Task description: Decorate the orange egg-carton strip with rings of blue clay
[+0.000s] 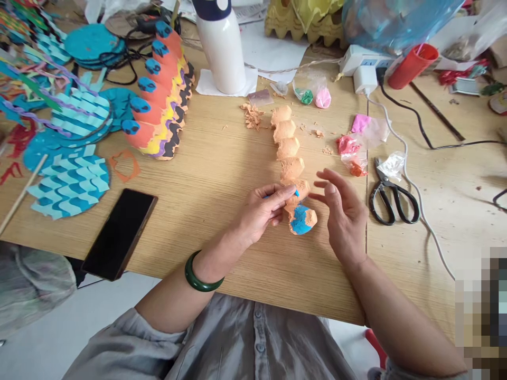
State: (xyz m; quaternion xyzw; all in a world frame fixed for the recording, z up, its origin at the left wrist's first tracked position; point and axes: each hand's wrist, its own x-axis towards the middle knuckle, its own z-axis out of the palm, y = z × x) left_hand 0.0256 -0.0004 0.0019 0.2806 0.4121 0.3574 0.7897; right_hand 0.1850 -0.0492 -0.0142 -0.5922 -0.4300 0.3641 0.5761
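A strip of egg-carton cups [289,148], coated in orange clay, runs away from me across the wooden table. Its nearest cup carries a patch of blue clay [301,220]. My left hand [266,207], with a green bangle at the wrist, is closed beside the near end of the strip, thumb and fingers pinching a small bit of blue clay [297,193]; the rest of what it holds is hidden. On the strip's right, my right hand [343,216] is raised with its fingers apart and nothing visible in them.
Black-handled scissors [392,198] and a white cable [418,184] lie to the right. Small clay bags [350,148] sit behind them. A painted carton strip [158,100], a phone [121,232] and blue scaled discs [71,182] are leftward. A white bottle [222,53] stands behind.
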